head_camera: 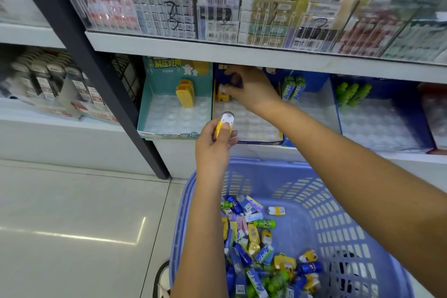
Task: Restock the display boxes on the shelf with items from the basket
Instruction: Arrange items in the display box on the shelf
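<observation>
I record the left hand pinching a yellow-and-white item upright just before the centre display box; the right hand curls at its rear, contents I cannot tell.

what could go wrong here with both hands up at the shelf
1. The right hand is deep in the navy-and-yellow cardboard display box, under the white shelf board; it might topple the small yellow item standing at the back.
2. The left hand pinches a small yellow-and-white item; a slip might drop it outside the lilac plastic basket.
</observation>
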The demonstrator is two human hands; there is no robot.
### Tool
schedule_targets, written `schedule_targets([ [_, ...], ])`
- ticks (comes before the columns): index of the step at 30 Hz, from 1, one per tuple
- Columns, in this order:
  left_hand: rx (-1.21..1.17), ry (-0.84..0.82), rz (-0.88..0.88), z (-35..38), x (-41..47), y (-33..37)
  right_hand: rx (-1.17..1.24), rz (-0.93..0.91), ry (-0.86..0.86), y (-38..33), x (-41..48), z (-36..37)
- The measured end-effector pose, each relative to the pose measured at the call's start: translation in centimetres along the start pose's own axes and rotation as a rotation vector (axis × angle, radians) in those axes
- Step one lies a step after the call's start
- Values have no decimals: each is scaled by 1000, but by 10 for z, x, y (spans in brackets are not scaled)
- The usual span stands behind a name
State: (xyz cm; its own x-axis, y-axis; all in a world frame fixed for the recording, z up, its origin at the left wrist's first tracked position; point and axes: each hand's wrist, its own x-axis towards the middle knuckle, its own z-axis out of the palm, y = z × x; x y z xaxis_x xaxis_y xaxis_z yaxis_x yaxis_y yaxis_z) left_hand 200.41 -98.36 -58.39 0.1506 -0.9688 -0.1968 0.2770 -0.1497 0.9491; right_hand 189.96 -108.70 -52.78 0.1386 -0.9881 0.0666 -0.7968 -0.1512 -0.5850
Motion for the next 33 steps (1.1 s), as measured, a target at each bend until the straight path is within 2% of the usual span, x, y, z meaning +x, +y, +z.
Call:
schedule_targets([
  [1, -12, 10, 30, 1, 0, 1, 177, 25, -19, 0, -15, -4],
  [3, -43, 28, 74, 4, 1, 2, 460, 38, -195, 1, -44, -9],
  [5, -65, 43, 82, 5, 2, 3, 506, 6, -245, 7, -60, -11],
  [7, -2, 63, 96, 7, -1, 2, 488, 10, -143, 12, -58, -12],
  [10, 414, 71, 233, 9, -5, -1, 390, 40, 119, 15, -37, -11],
  [12, 803, -17, 287, 11, -6, -3, 256, 20, 222, 17, -19, -8],
  [14, 1074, -147, 261, 15, -9, -7, 163, -20, 212, 18, -7, -1],
  [16, 1190, -220, 230, 16, -12, -9, 38, -88, 146, 20, -1, 8],
  [18, 1229, -247, 234, 15, -12, -8, -56, -134, 83, 22, 2, 13],
  [25, 1277, -299, 243, 10, -5, -2, -120, -181, 22, 15, 6, 23],
  [30, 1265, -306, 265, 6, -2, -5, -168, -145, 42, 16, 5, 24],
  [33, 1274, -313, 291, 3, -1, -8, -265, -138, -37, 11, 13, 18],
])
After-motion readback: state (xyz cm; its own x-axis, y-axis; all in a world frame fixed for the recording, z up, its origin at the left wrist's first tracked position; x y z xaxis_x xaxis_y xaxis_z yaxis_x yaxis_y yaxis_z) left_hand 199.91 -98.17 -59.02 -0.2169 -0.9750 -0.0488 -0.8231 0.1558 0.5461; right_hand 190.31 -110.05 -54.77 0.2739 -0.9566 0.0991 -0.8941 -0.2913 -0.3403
